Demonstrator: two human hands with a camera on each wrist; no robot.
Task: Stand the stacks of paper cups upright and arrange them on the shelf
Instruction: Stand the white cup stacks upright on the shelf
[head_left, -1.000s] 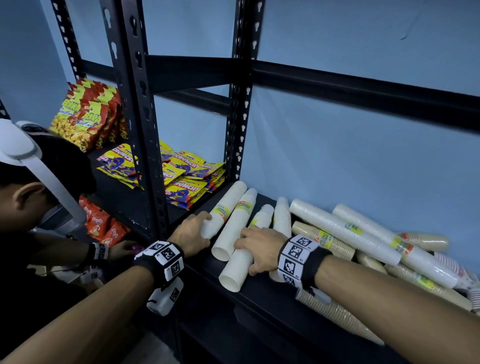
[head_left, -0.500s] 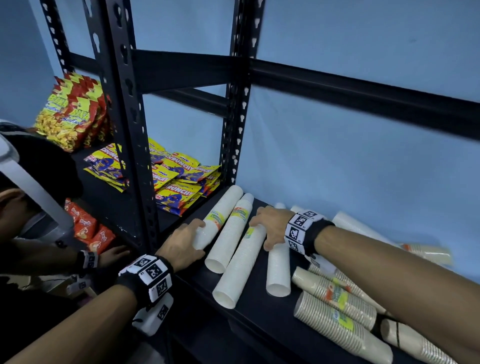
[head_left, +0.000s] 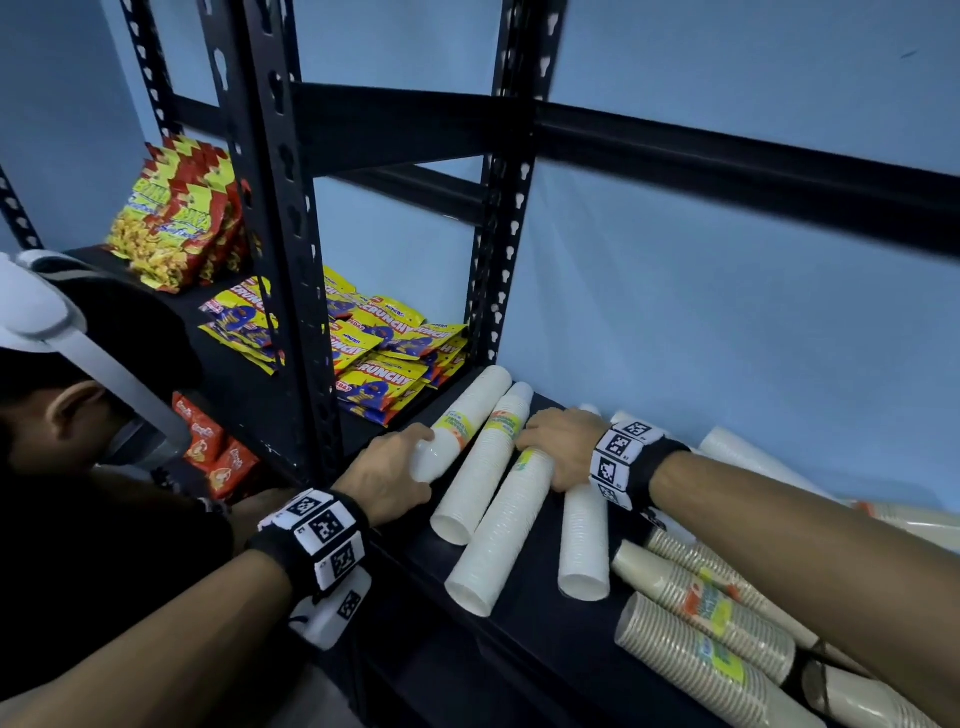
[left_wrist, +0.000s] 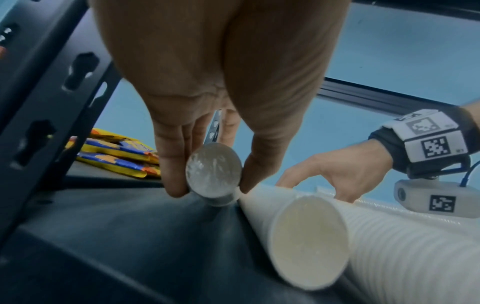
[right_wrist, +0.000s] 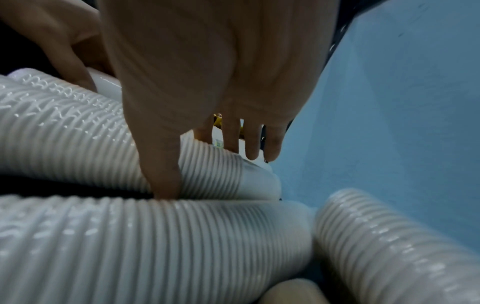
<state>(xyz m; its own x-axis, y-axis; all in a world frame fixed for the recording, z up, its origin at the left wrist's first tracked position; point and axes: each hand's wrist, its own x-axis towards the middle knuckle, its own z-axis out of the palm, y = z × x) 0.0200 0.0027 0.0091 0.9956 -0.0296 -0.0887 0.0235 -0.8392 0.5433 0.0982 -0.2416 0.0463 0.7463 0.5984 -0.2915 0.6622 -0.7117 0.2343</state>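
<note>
Rack post (head_left: 501, 249) between snack packets (head_left: 387, 358), cup stacks (head_left: 483, 467)

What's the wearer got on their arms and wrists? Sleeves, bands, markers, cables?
No sleeves in view. Left hand and right hand each have a black wristband tiled with white squares bearing black square codes. A white camera pod with its own code hangs under each wrist; a thin cable enters the right one.

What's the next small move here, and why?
Probably tip the leftmost stack upright with the left hand: its fingers grip that stack's near end, the stack lies on its side on the shelf, and the right hand holds the third stack.
</note>
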